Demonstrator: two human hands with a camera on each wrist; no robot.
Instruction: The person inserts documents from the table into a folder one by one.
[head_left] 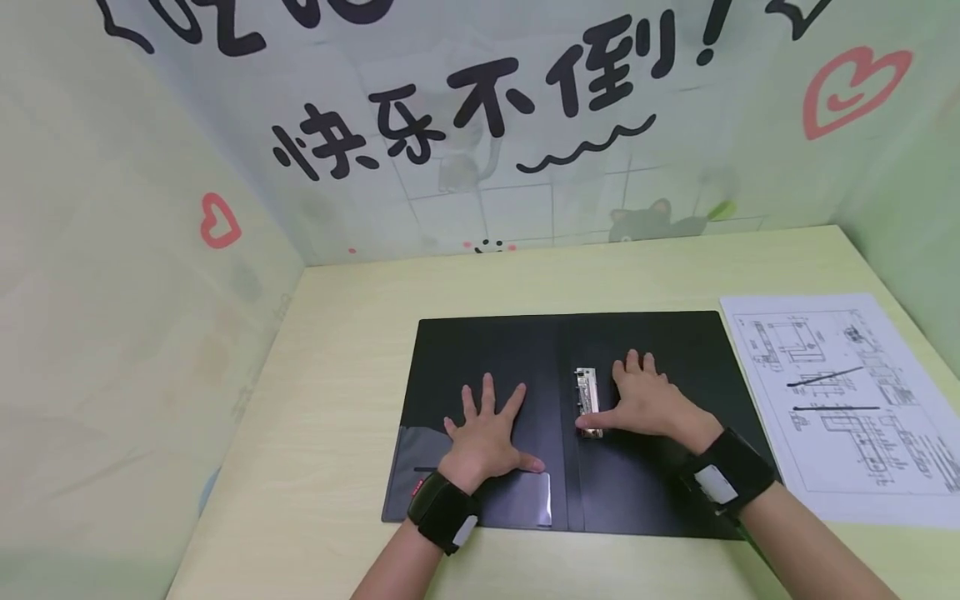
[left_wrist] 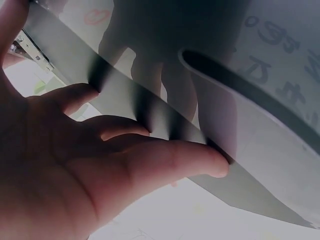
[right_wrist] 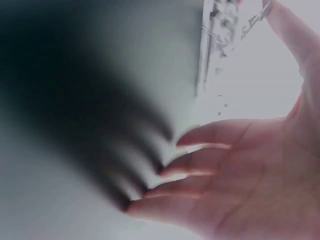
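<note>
- Head view gives me the black folder spread flat on the desk, between its left and right edges but nearer the right, set back from the far edge.
- Fixed inside the folder, just right of its spine, is the metal clip.
- I see the left grip released, fingers splayed on the left panel, thumb at the top of the clear pocket.
- I see the right grip released too: fingers straight over the right panel, thumb lying across the clip's near end. How hard it presses, I cannot tell.
- My reading is that the folder is being steadied while the thumb attends to the clip. I would keep the left palm low and broad so the spine stays flat, set the right fingers as an anchor, and work the clip with the thumb pad, clear of any pinching edge.
- I count one folder, one clip, two grips and two wristbands.
- By the desk's right edge, just beside the folder, I count one printed sheet; whether more lie beneath, I cannot tell.
</note>
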